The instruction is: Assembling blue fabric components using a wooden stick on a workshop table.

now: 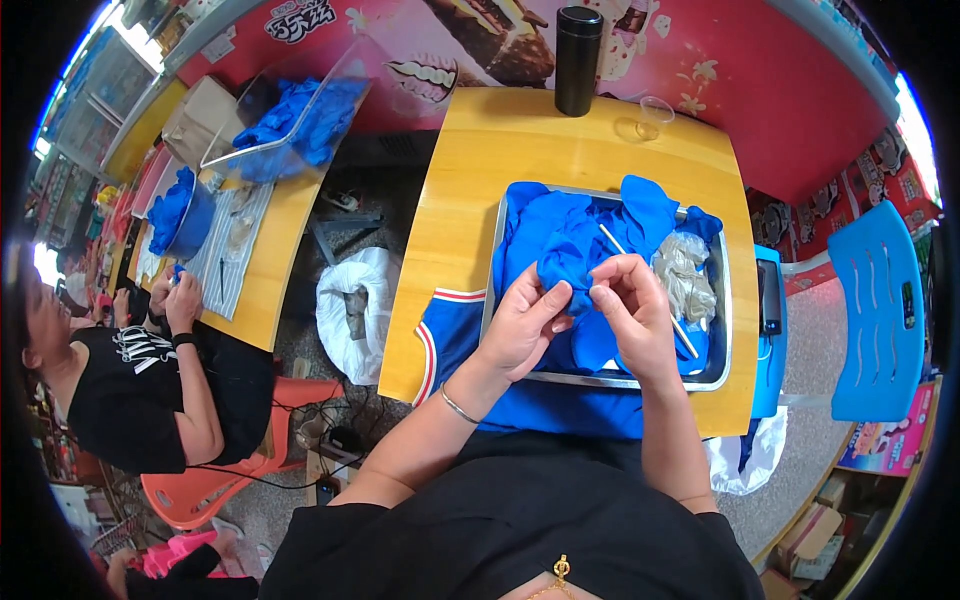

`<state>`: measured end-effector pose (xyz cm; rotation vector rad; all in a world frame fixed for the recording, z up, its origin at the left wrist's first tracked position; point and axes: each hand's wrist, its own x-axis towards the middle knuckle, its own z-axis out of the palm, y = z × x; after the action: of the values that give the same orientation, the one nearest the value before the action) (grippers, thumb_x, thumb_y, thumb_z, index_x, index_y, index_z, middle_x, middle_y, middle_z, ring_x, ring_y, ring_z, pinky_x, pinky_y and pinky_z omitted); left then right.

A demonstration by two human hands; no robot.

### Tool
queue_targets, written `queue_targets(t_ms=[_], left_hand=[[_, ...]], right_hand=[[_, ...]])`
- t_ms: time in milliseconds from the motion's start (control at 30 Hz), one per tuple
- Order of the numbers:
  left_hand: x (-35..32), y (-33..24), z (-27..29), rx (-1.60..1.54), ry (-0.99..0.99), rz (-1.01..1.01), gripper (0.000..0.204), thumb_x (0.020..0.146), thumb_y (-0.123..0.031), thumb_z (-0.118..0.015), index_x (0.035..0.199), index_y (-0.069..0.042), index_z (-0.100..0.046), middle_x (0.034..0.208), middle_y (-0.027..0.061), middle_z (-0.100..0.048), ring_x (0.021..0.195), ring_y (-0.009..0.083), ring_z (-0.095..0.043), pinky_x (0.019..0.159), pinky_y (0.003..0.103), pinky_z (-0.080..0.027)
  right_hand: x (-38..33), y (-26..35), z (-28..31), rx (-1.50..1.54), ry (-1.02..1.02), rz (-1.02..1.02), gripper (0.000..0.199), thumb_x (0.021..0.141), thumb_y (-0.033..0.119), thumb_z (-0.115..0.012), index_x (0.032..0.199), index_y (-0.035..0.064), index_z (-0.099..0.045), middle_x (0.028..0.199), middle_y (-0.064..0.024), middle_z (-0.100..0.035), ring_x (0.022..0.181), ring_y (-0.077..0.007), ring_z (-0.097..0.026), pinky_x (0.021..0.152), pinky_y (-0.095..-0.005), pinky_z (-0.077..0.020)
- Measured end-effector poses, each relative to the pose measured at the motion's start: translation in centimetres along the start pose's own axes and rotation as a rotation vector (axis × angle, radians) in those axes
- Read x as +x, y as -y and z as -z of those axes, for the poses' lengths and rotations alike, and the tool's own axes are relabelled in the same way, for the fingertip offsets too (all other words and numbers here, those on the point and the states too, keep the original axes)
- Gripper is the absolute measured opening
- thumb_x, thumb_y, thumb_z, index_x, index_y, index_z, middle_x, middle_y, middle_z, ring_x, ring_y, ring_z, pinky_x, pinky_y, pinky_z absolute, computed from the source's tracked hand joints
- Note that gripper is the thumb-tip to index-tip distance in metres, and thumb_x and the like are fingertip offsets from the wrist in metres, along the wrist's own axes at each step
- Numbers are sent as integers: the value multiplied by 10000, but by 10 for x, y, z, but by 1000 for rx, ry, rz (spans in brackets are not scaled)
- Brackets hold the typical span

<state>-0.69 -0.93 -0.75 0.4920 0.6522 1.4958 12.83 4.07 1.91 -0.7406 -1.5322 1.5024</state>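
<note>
My left hand and my right hand meet above a metal tray. Both are closed, thumbs and forefingers pinching a gathered piece of blue cloth between them. More blue fabric fills the tray under and around my hands. A thin white stick lies slanted across the fabric, partly hidden by my right hand. Beside that hand, a bundle of pale grey, stringy-looking material rests in the tray's right part.
The yellow table bears a black bottle and a clear cup. A blue garment with striped trim hangs near its left edge. At left, a co-worker handles blue cloth at another table. A blue chair stands right.
</note>
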Motion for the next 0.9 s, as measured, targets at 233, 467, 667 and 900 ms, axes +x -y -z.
queue_targets(t_ms=[233, 467, 667, 900], left_hand=[[1, -1, 4, -52, -66, 16, 98, 894, -156, -552, 983, -139, -515, 850, -19, -554, 700, 49, -480, 601, 186, -388], [-2, 5, 16, -75, 60, 19, 135, 882, -134, -563, 1013, -123, -531, 920, 16, -589, 803, 91, -556, 674, 220, -431], [-1, -1, 17, -7, 31, 26, 95, 874, -125, -578, 962, -97, -558, 846, 7, -589, 706, 58, -510, 609, 195, -404], [1, -5, 18, -81, 39, 51, 71, 879, -126, -572, 936, -108, -535, 792, -5, -556, 590, 36, -435, 527, 177, -353]], right_hand=[[-4, -6, -6, -157, 8, 160, 206, 767, -36, -617, 964, 4, -571, 955, -77, -563, 842, -136, -577, 752, -252, -481], [1, -15, 1, -173, -15, 175, 204, 662, -72, -656, 822, 9, -561, 913, -89, -578, 800, -145, -580, 711, -254, -491], [8, -8, 6, -372, 68, 313, 166, 649, -57, -670, 743, 8, -550, 799, -87, -584, 748, -176, -576, 651, -267, -478], [8, -3, -1, -399, 39, 329, 211, 648, -49, -691, 796, 13, -555, 832, -78, -595, 760, -175, -587, 634, -263, -480]])
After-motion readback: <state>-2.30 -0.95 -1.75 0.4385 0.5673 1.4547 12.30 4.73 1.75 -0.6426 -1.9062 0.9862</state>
